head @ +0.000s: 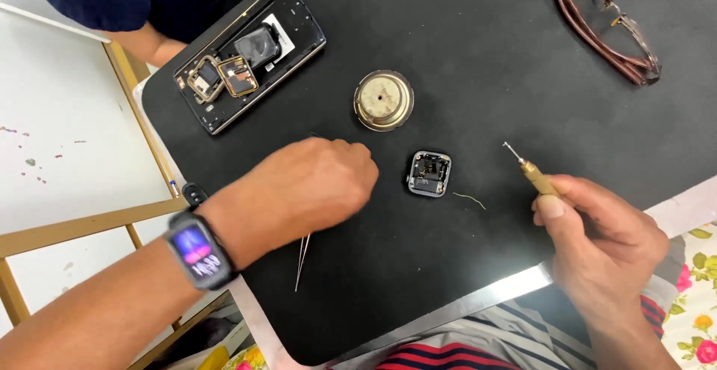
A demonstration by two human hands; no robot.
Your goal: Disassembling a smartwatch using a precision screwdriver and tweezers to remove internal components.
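Fingertips of my right hand pinch the brass-coloured handle of a fine screwdriver, thumb on top, its thin steel tip pointing up and left, in the air and well apart from the opened watch case. My left hand is curled knuckles-up over the black mat; a pair of slim steel tweezers trails out from under it, though I cannot tell from here whether my fingers grip them or only rest over them. To work well I judge I should steady the case with the left fingers first, then bring the tip down straight, with light pressure, since the screws must be tiny.

The case is small, square with rounded corners, grey metal rim, dark crowded insides. Just beside it lies a hair-thin bent wire. Above sits a round, dull-brass disc; farther left a dark rectangular tray holds two gold-rimmed square parts. Brown-framed glasses lie at the far right. The mat is matte and smooth.
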